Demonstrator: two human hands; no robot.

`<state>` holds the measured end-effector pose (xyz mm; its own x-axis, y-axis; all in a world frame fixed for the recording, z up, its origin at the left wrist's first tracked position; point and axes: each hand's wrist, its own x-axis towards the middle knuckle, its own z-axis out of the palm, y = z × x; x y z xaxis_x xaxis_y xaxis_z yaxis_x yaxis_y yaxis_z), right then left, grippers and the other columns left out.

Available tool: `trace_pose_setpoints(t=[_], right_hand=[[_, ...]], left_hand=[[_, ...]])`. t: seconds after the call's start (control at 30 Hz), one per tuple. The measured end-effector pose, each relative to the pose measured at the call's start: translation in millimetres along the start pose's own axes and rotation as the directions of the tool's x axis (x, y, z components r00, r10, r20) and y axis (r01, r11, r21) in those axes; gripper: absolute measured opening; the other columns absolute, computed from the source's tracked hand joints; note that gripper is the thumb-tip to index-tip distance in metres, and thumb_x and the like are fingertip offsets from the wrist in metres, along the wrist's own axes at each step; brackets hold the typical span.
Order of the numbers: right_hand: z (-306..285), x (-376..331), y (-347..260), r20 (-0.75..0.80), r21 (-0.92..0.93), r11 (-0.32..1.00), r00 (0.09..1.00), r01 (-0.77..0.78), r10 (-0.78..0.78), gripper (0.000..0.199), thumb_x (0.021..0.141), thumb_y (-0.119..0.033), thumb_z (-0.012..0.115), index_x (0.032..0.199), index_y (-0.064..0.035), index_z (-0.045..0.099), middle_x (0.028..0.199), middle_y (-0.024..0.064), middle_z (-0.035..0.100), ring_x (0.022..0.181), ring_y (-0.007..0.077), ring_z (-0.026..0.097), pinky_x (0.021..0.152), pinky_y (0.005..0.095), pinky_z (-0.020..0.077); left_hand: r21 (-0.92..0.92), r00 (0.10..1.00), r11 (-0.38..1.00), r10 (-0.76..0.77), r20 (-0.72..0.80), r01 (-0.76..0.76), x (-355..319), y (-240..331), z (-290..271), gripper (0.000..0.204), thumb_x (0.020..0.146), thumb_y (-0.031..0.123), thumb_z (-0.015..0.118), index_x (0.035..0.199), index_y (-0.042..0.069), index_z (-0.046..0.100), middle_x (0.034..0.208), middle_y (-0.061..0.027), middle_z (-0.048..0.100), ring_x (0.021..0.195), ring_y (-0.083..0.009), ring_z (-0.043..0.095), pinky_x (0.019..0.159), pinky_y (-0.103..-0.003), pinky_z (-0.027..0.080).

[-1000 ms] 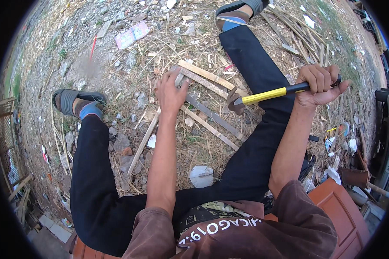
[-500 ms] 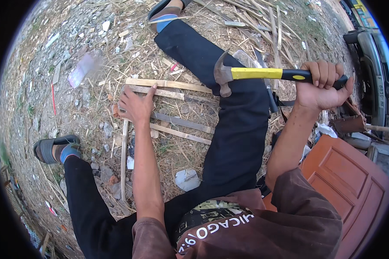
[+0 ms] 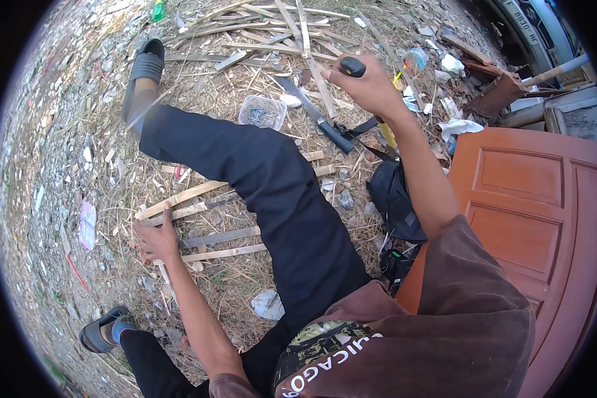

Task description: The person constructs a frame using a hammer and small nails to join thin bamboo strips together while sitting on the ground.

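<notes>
My left hand (image 3: 158, 240) is at the left ends of several bamboo slats lying on the ground. Its thumb and fingers close round the end of a pale bamboo slat (image 3: 191, 193). A greyish slat (image 3: 222, 237) and another pale one lie nearer, running toward my bent right leg. Raised at the upper right, my right hand (image 3: 373, 85) wraps round the black grip of a hammer (image 3: 353, 66). Part of its yellow shaft shows below the wrist; the hammer's head is hidden.
Past my right leg lie a clear tub of nails (image 3: 262, 113), a machete (image 3: 306, 105) and a pile of bamboo strips (image 3: 272, 30). A black bag (image 3: 395, 199) rests beside a reddish-brown panelled door (image 3: 521, 199). A vehicle's bumper (image 3: 521, 26) is at the far right.
The view has swung toward the right. My right hand has turned the hammer, so its head no longer shows. My left hand stays at the slat ends.
</notes>
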<state>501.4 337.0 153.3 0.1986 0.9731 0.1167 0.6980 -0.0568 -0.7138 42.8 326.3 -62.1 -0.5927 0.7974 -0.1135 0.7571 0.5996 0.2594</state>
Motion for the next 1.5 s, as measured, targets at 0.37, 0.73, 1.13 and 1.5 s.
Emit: trace_pose_setpoints(t=[0.37, 0.73, 1.13, 1.5], right_hand=[[135, 64, 29, 0.462, -0.413, 0.894, 0.886, 0.172, 0.043, 0.02, 0.074, -0.008, 0.062, 0.089, 0.0028, 0.071, 0.093, 0.0248, 0.071, 0.094, 0.0394, 0.069, 0.083, 0.0476, 0.0557], [166, 89, 27, 0.654, -0.598, 0.69, 0.746, 0.407, 0.127, 0.021, 0.076, -0.011, 0.068, 0.095, -0.0037, 0.074, 0.101, 0.0154, 0.074, 0.097, 0.0311, 0.071, 0.08, 0.0427, 0.0581], [177, 84, 46, 0.642, -0.553, 0.678, 0.767, 0.484, -0.025, 0.015, 0.078, -0.01, 0.065, 0.089, -0.0044, 0.074, 0.096, 0.0159, 0.074, 0.091, 0.0312, 0.072, 0.077, 0.0426, 0.0581], [167, 104, 35, 0.657, -0.452, 0.783, 0.753, 0.428, -0.033, 0.017, 0.077, -0.013, 0.069, 0.087, -0.0008, 0.073, 0.088, 0.0195, 0.072, 0.085, 0.0342, 0.071, 0.074, 0.0433, 0.0564]], left_hand=[[-0.373, 0.955, 0.911, 0.067, -0.288, -0.176, 17, -22, 3, 0.073, 0.088, 0.038, 0.073, 0.141, 0.001, 0.04, 0.133, -0.0243, 0.047, 0.125, -0.0375, 0.044, 0.109, -0.05, 0.029], [-0.397, 0.975, 0.893, 0.165, -0.151, -0.213, 38, -41, -1, 0.042, 0.098, 0.03, 0.061, 0.126, -0.002, 0.056, 0.105, -0.0176, 0.059, 0.093, -0.0318, 0.055, 0.086, -0.044, 0.043], [-0.341, 0.955, 0.892, 0.267, -0.132, -0.297, 51, -53, 7, 0.044, 0.1, 0.038, 0.058, 0.122, 0.0, 0.058, 0.101, -0.015, 0.06, 0.091, -0.0295, 0.056, 0.083, -0.041, 0.044], [-0.492, 0.95, 0.813, 0.256, -0.176, -0.31, 60, -65, -17, 0.043, 0.102, 0.034, 0.056, 0.127, -0.001, 0.054, 0.108, -0.0144, 0.055, 0.098, -0.0255, 0.053, 0.089, -0.04, 0.044]])
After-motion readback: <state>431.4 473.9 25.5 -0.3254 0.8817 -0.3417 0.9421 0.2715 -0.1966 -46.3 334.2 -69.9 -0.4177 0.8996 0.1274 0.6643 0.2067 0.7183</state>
